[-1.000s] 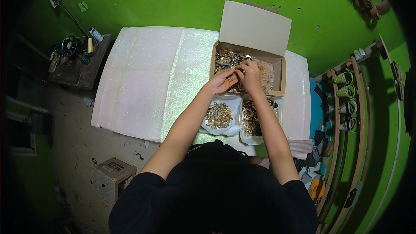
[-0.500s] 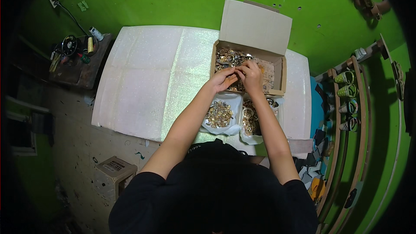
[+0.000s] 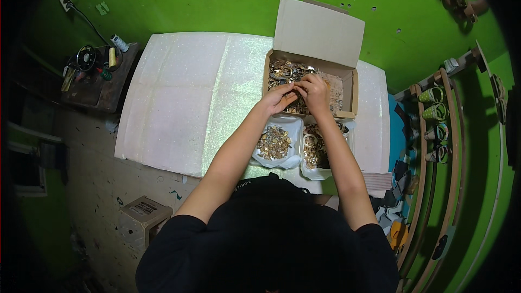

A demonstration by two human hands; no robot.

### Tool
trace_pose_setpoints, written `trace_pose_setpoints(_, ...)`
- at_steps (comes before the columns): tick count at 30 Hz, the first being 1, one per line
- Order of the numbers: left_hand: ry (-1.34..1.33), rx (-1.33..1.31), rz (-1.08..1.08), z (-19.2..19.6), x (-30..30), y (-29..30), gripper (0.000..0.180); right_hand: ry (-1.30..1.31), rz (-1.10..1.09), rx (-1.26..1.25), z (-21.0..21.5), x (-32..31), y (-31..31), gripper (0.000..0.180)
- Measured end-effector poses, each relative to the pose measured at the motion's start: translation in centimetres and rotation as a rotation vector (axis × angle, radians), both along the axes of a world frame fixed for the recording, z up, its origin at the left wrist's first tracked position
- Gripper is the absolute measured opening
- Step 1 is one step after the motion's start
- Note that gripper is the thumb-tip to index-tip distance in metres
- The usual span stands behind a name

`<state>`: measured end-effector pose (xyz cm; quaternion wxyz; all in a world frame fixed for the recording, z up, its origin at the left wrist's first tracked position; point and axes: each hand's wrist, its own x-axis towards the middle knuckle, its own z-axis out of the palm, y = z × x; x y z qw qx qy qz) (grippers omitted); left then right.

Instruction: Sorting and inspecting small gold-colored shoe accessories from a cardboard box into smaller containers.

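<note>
Your left hand [image 3: 279, 99] and right hand [image 3: 313, 89] are pinching together over the open brown cardboard box [image 3: 347, 84] of small golden metal pieces [image 3: 282, 71]. What they're gripping is too small to tell. Keep fingertips low over it.

Far left, a dark side table [image 3: 92, 89] holds thread spools [image 3: 115, 49] — at right, curved wooden racks [image 3: 434, 125]; near left, a small box [image 3: 142, 211].

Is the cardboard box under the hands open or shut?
Open. The cardboard box has its lid flap standing up at the back, baring small metal pieces inside, where the left hand and right hand meet.
</note>
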<state>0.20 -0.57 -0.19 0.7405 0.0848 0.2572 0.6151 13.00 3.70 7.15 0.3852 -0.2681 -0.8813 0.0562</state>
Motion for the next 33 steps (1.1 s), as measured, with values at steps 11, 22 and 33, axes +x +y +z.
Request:
trace_pose_setpoints(11, 0.015, -0.038, 0.016, 0.5, 0.2, 0.1, 0.019, -0.005, 0.029, 0.066, -0.2, 0.0, -0.5, 0.007)
trace_pose_setpoints(22, 0.017, -0.052, 0.052, 0.5, 0.3, 0.0, 0.020, 0.105, -0.031, 0.086, -1.3, 0.0, -1.7, 0.009)
trace_pose_setpoints(33, 0.016, -0.037, 0.014, 0.7, 0.1, -0.1, 0.023, 0.216, -0.035, -0.280, -1.3, 0.0, -1.1, 0.012)
